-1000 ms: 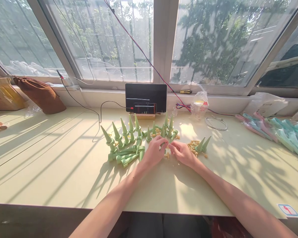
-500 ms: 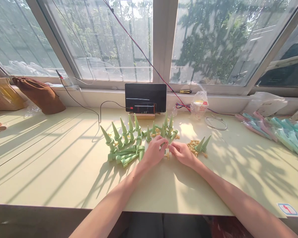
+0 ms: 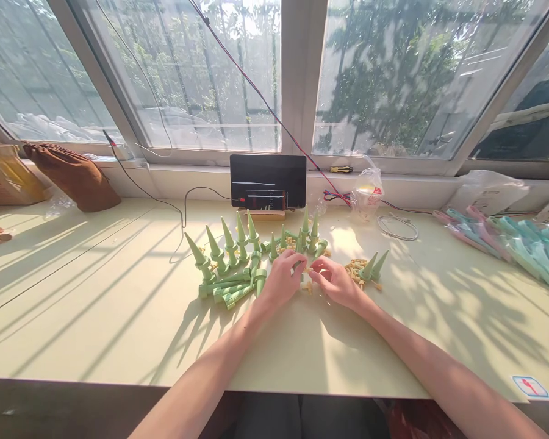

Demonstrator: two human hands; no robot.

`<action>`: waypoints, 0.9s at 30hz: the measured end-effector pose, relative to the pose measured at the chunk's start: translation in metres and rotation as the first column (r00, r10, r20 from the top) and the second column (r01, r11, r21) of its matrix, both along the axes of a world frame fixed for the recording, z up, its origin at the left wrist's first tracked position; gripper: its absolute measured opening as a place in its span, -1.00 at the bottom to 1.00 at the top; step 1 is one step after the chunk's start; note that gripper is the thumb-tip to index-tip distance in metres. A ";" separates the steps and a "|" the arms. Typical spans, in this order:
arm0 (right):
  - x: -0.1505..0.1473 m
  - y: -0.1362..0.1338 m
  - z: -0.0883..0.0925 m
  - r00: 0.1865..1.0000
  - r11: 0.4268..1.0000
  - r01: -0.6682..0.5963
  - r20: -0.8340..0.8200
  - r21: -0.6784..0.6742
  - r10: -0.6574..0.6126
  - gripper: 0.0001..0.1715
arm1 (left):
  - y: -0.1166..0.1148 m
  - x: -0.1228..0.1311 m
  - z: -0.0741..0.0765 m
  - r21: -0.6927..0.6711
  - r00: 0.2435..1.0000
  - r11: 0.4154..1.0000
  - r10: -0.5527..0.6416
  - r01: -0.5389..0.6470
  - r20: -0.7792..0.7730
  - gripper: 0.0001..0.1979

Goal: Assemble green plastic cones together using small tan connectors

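Green plastic-looking spikes [image 3: 229,236] are standing in a row across the cream table [image 3: 293,356], with more lying spikes [image 3: 238,295] piling up in front, and the fiddly stuff is happening just to the right of them. From what I'm seeing, this is looking like fingertip work, so I'd be letting one hand do the steadying while the other is making small, light adjustments, and I'd be keeping any push straight so nothing is slipping or going in crooked. I'd also be watching the elbows, since those upright ones are probably tipping easily. As for the hands: the left hand [image 3: 284,275] is curling nearly closed, thumb and fingers seemingly pinching a green piece [image 3: 297,264] that's mostly hiding behind the knuckles, just above the table. The right hand [image 3: 336,281] is facing it, fingers bending and thumb tip hovering near the fingertips; I honestly can't tell whether it's gripping a tiny part or just closing on air. The fingertips are sitting really near each other, with a loose yellow piece [image 3: 307,287] lying just below and a yellow pile [image 3: 354,268] with two cones [image 3: 369,267] waiting beyond the right hand.
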State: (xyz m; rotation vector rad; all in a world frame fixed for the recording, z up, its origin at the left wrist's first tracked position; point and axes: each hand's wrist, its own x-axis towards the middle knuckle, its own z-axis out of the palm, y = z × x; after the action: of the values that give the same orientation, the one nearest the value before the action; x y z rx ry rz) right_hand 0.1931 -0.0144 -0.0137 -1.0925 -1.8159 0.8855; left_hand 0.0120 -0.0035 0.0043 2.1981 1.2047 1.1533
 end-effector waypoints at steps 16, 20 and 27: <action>-0.001 -0.001 0.004 0.995 0.999 0.014 0.101 0.044 -0.018 -0.45 | -0.004 0.002 0.002 -0.007 0.998 0.998 -0.064 0.064 -0.017 -0.79; -0.001 -0.001 0.005 0.996 0.999 0.011 0.092 0.038 -0.015 -0.40 | -0.003 0.002 0.003 -0.010 0.998 0.998 -0.064 0.064 -0.013 -0.80; -0.001 -0.003 0.006 1.000 0.999 -0.012 0.025 0.041 0.011 -0.68 | -0.001 0.001 0.001 -0.001 1.000 1.000 -0.026 0.026 -0.006 -0.81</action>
State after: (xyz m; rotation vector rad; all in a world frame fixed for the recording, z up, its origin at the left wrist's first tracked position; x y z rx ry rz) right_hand 0.1925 -0.0171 -0.0077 -1.0723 -1.8548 0.8407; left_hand 0.0131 -0.0045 0.0049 2.2114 1.1756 1.1367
